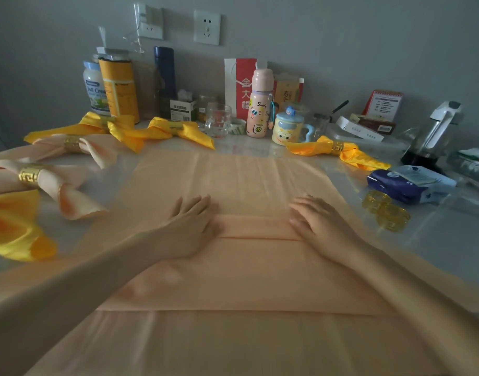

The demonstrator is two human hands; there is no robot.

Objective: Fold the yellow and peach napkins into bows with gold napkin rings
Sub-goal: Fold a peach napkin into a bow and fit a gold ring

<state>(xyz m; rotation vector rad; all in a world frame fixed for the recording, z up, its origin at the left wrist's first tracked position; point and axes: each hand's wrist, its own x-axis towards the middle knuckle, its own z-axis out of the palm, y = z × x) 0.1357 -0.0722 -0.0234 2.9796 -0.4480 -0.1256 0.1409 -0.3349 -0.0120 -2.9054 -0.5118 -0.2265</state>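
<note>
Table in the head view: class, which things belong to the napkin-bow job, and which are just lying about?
Job: flat peach napkin, finished yellow bows, finished peach bows, spare gold rings.
Lying about: pink bottle, glass mug, cartoon mug, tissue pack.

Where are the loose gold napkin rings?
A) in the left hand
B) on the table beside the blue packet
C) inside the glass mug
B: the loose gold napkin rings lie on the table next to the blue packet, out past the right hand.
</note>
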